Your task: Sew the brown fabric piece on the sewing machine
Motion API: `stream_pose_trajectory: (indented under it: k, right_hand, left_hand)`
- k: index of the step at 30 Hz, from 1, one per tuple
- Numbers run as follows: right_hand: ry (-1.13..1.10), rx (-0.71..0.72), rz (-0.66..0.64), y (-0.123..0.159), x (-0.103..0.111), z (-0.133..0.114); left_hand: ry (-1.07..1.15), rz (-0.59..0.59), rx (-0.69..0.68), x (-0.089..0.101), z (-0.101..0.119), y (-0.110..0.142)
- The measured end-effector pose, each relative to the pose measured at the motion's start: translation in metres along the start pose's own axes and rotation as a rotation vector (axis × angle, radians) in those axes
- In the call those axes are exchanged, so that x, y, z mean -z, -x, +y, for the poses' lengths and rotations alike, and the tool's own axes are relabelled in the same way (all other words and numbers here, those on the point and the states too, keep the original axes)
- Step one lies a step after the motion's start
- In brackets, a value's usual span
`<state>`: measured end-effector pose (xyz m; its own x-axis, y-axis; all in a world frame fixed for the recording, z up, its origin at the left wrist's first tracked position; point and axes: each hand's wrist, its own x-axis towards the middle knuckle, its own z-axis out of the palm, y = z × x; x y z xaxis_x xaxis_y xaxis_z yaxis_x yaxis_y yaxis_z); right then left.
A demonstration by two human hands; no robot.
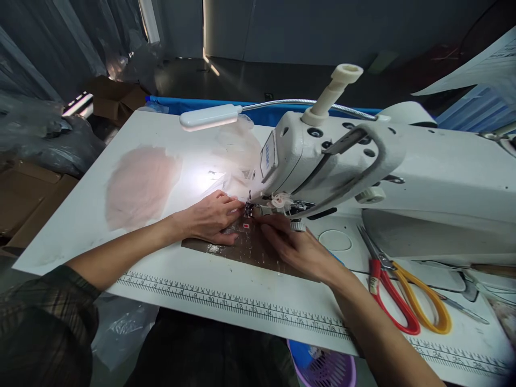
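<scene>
A white sewing machine (282, 150) stands over the table, its lamp lighting the metal presser foot (248, 209). My left hand (213, 217) lies palm down on the brown plate (242, 247), with its thumb apart and fingertips close to the left of the foot. On the foot's right, the fingers of my right hand (292, 242) are curled and drawn together; whatever is between them is hidden. Behind the foot and my left fingers spreads thin, sheer pale fabric (237, 142). A small red-and-white mark (246, 226) shows on the plate between my hands.
A sheer pink fabric piece (141, 185) lies at the table's left. Scissors with red and yellow handles (403, 295) and pointed tweezers (463, 309) rest at the right. A ruler strip (226, 301) follows the front edge, above a purple basket (330, 368). The lamp (212, 116) overhangs the back.
</scene>
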<state>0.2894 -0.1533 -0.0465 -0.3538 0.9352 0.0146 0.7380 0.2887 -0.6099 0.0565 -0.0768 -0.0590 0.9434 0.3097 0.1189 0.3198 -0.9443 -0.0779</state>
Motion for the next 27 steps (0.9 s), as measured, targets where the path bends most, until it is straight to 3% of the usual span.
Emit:
stream_pose_trajectory:
  k: [4, 9, 18, 27]
  right_hand:
    - [-0.15, -0.083, -0.016, -0.004, 0.007, 0.01]
    - [-0.209, -0.149, 0.178, -0.012, -0.006, 0.024]
    - [-0.272, -0.207, 0.131, -0.002, -0.004, 0.015]
    - [-0.47, -0.284, 0.243, -0.002, -0.012, 0.032]
  left_hand:
    - [0.0, 0.004, 0.018, -0.001, -0.001, 0.0]
    - [0.036, -0.006, 0.031, 0.0, -0.001, -0.001]
    - [0.045, 0.024, 0.037, -0.002, -0.005, 0.001]
    - [0.135, 0.069, 0.041, -0.005, -0.022, 0.005]
